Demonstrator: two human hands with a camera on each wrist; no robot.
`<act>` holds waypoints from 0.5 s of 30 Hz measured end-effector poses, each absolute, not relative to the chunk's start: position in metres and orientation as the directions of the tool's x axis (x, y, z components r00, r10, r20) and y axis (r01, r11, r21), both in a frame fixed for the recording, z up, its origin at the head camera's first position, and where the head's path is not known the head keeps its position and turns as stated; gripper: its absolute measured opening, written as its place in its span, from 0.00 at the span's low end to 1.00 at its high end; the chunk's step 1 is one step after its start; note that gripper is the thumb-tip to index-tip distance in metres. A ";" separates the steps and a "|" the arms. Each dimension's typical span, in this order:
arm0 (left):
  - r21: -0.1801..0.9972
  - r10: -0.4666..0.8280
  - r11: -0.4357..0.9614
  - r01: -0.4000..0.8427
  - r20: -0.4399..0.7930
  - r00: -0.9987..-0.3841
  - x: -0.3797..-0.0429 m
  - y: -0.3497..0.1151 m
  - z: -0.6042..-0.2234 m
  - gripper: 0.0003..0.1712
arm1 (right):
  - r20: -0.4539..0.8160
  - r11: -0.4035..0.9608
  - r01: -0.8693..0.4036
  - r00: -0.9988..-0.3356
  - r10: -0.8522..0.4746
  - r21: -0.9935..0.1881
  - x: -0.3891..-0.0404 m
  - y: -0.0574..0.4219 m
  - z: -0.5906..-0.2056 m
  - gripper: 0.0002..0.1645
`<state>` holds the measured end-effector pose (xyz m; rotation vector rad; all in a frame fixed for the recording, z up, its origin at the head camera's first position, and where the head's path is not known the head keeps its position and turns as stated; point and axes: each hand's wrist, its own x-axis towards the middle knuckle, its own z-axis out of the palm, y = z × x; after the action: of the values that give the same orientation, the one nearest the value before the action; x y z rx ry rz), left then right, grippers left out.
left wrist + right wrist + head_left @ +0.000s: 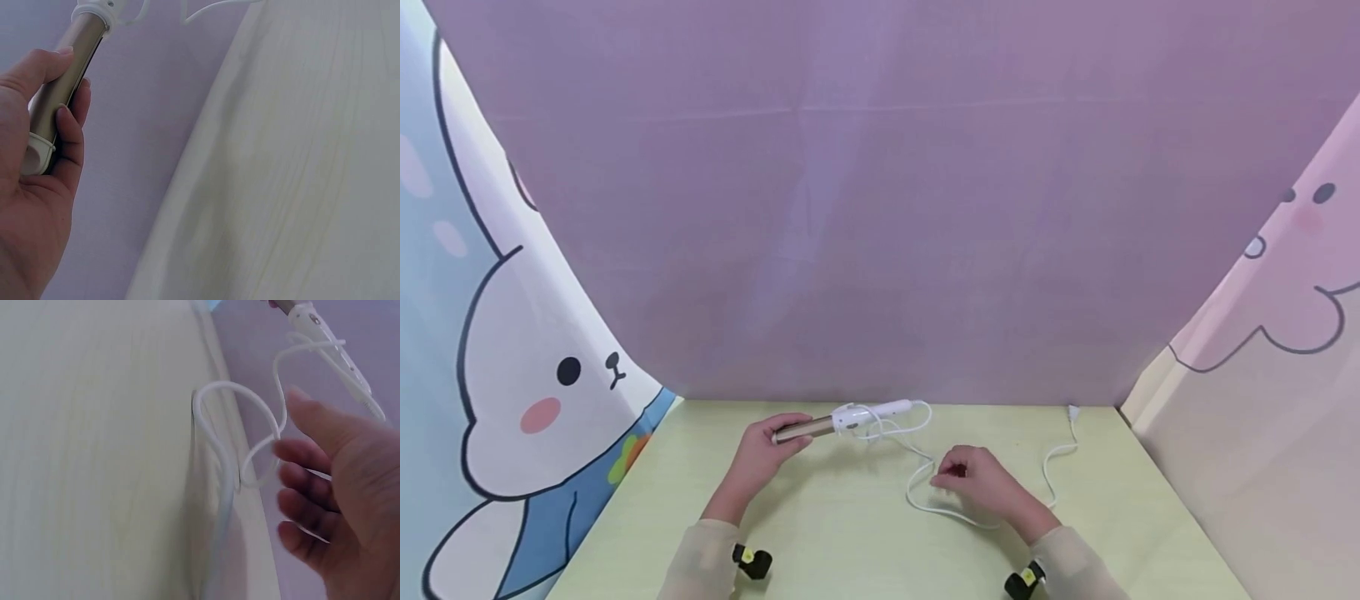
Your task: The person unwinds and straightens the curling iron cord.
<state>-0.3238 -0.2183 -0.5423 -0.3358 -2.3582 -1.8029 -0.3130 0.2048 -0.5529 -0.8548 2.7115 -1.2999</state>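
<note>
My left hand (758, 457) grips a hair straightener (853, 417) by its gold barrel, the thumb on one side and the fingers curled round the other. Its white handle points right, held above the table. The white cord (225, 459) loops across the handle, then runs down to the table and passes under my right forearm. Beside that cord my right hand (981, 477) hovers with loosely curled fingers. In the right wrist view a gap shows between thumb and fingertips, and nothing is seen in the grasp.
The cord's white plug (1072, 412) lies at the back right of the pale wooden table (835, 542). A purple cloth (880, 208) hangs behind the back edge. Printed curtains (512, 333) stand at both sides.
</note>
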 end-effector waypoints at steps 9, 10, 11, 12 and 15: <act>0.930 0.090 0.250 0.270 0.255 -0.963 -0.324 -0.216 -0.541 0.20 | 0.430 0.366 -0.558 -0.821 -0.377 -0.745 -0.309 0.165 -0.556 0.08; 0.931 0.091 0.249 0.269 0.254 -0.963 -0.324 -0.216 -0.541 0.20 | 0.442 0.361 -0.565 -0.817 -0.371 -0.742 -0.309 0.160 -0.557 0.08; 0.931 0.092 0.249 0.267 0.252 -0.963 -0.323 -0.215 -0.541 0.20 | 0.450 0.352 -0.568 -0.815 -0.365 -0.743 -0.309 0.156 -0.558 0.10; 0.932 0.094 0.248 0.266 0.250 -0.964 -0.323 -0.215 -0.541 0.20 | 0.458 0.342 -0.571 -0.814 -0.357 -0.746 -0.308 0.151 -0.559 0.10; 0.933 0.093 0.252 0.258 0.242 -0.966 -0.321 -0.213 -0.540 0.19 | 0.472 0.306 -0.563 -0.820 -0.323 -0.768 -0.306 0.139 -0.563 0.13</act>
<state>-0.3211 -0.2125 -0.5400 -0.3351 -2.3737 -1.8117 -0.3059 0.1387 -0.5629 -0.9401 2.7156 -1.7655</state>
